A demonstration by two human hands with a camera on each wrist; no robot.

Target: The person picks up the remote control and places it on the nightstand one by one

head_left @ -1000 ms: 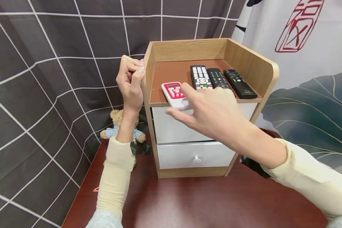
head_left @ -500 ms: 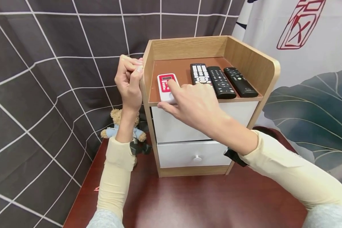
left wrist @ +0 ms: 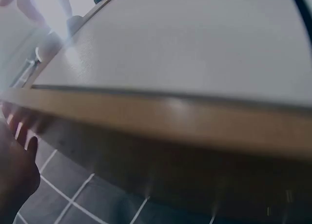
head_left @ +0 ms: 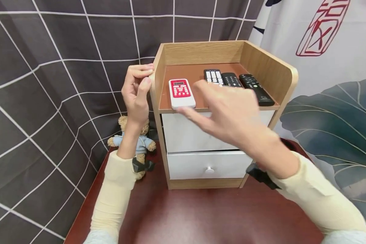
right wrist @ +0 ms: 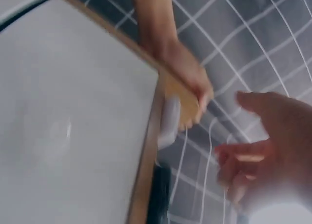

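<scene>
A white remote control with a red keypad (head_left: pixel 180 89) lies at the left of the brown top shelf of a small wooden cabinet (head_left: pixel 201 52). My right hand (head_left: pixel 235 115) hovers at the shelf's front, just right of that remote, holding nothing. Its thumb extends toward the remote's near end. In the right wrist view the right hand (right wrist: pixel 273 151) is blurred, with fingers apart. My left hand (head_left: pixel 137 91) holds the front edge of the cabinet's left side panel (head_left: pixel 156 78), its bent fingers at the edge. The right wrist view shows the left hand (right wrist: pixel 185 75) against that panel too.
Black remotes (head_left: pixel 256 89) lie side by side at the shelf's right, one with white buttons (head_left: pixel 213 76), partly behind my right hand. White drawers (head_left: pixel 208 166) are below. A teddy bear (head_left: pixel 143 144) sits left of the cabinet on the dark red table (head_left: pixel 201 217). A checked curtain (head_left: pixel 64 84) hangs behind.
The red-and-white remote has shifted left and straightened under my right hand, which then lifted off it and moved right. My left hand stays at the panel, its fingers slightly loosened.
</scene>
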